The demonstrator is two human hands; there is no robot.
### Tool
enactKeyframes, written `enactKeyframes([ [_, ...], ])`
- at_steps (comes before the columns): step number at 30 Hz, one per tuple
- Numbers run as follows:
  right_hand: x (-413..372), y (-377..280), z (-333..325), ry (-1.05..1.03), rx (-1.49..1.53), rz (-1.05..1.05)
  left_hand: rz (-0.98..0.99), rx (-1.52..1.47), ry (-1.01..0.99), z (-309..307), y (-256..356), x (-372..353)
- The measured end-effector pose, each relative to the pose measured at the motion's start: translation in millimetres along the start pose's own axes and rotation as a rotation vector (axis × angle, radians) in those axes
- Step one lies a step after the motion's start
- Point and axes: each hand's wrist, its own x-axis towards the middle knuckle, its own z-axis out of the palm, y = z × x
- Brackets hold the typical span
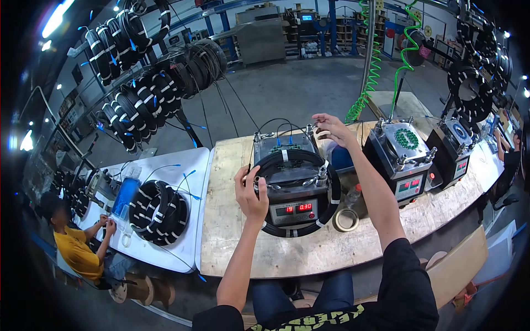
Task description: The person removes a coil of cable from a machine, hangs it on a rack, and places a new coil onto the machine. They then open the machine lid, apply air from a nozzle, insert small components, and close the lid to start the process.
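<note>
The left hand (252, 193) curls at the left side of the black cable coil (336, 190), fingers and thumb apart; whether it grips is unclear. The right hand (334, 131) hangs open near the rear right corner of the press (284, 193). The coil slants over the press's top and down around its display (293, 210), which reads 19 and 0.30. A tape roll (346, 228) lies right of it on the wooden tabletop (232, 243); 2 similar presses stand farther right.

Green coiled hoses (408, 49) hang beside a metal pole (369, 52).
</note>
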Motion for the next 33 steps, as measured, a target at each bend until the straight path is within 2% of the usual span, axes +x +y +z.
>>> enactKeyframes([
  [1,2,4,-4,-0.028,-0.023,-0.058,-0.011,0.014,-0.004,1,0,-1],
  [5,28,19,-13,-0.034,-0.071,0.008,-0.008,0.079,-0.009,3,0,-3],
  [11,45,10,14,0.303,-0.508,0.026,0.026,0.134,0.002,5,-3,-4],
  [14,59,21,20,0.484,-0.862,-0.064,0.036,0.131,-0.001,5,-4,-4],
  [17,39,1,23,0.366,-0.524,-0.075,0.027,0.120,-0.014,3,-3,-5],
  [20,27,6,-4,0.034,-0.071,-0.157,0.049,0.142,0.004,4,-5,-4],
  [23,19,1,-11,-0.121,-0.156,-0.084,0.034,0.136,-0.008,5,-5,-6],
  [26,30,10,-5,-0.075,-0.294,-0.096,0.028,0.147,-0.022,1,0,-4],
  [29,37,9,4,0.045,-0.276,0.018,0.032,0.161,-0.028,-2,1,-2],
  [33,52,36,-1,0.199,-0.349,-0.144,0.044,0.152,-0.008,0,-1,-4],
])
